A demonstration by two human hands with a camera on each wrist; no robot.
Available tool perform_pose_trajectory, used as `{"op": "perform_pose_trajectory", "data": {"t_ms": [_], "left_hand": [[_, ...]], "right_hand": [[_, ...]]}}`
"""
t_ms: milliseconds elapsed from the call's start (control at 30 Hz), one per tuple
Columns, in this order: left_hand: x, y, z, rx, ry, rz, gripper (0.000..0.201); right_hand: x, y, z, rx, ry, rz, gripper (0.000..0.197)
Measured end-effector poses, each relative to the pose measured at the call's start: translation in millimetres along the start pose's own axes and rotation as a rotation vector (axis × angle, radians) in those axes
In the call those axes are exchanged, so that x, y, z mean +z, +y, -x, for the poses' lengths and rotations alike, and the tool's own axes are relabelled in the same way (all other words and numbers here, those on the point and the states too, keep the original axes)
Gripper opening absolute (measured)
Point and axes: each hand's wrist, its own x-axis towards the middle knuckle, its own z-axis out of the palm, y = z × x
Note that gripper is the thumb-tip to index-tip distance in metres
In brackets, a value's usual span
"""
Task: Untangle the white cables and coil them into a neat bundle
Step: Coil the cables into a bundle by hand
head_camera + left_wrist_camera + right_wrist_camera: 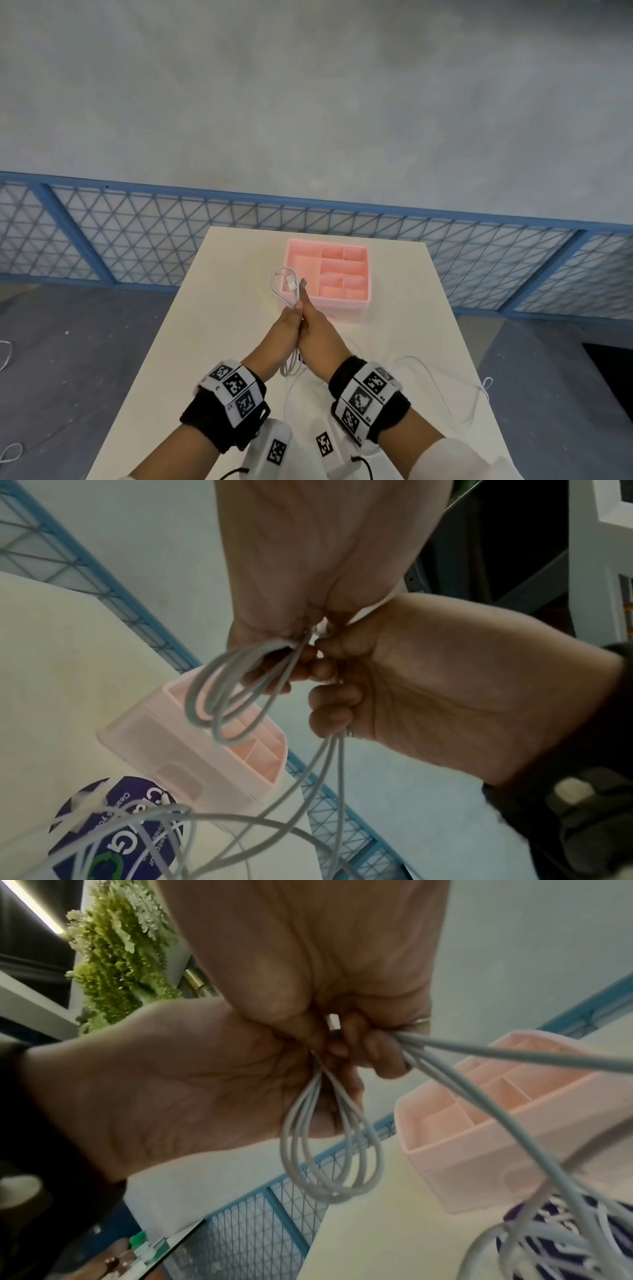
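- The table (394, 342) carried a pink organiser (327, 275) toward its far edge; slack cable trailed over the near right part.
- The white cables (329, 1150) were held above the table's middle as several gathered loops, with two plug ends standing free above the fingers.
- The left hand (286, 330) and the right hand (320, 334) were pressed together, fingers curled, pinching the loops at one shared point.
- Judgement: one hand should keep the pinch while the other feeds in the slack in equal-sized turns, avoiding twist.
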Motion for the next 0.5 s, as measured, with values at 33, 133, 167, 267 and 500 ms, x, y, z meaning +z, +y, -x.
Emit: {"op": "perform_pose_trajectory", "data": {"t_ms": [33, 133, 167, 267, 500], "left_hand": [[0.4, 2.1, 3.2, -0.001, 0.012, 0.026, 0.046], [3.0, 4.9, 11.7, 0.010, 0.025, 0.141, 0.038], [3.8, 6.9, 14.9, 0.006, 0.026, 0.182, 0.038], [6.1, 10.8, 16.2, 0.003, 0.048, 0.301, 0.040], [8.9, 13.5, 21.2, 0.039, 0.017, 0.324, 0.041]], "right_hand": [[0.3, -1.3, 2.4, -0.015, 0.001, 0.038, 0.070], [1.2, -7.2, 10.9, -0.031, 0.027, 0.177, 0.073], [0.0, -9.4, 13.0, -0.038, 0.033, 0.209, 0.072], [0.5, -11.9, 15.8, -0.127, 0.178, 0.126, 0.040], [-1.2, -2.5, 21.2, -0.216, 0.157, 0.027, 0.046]]}}
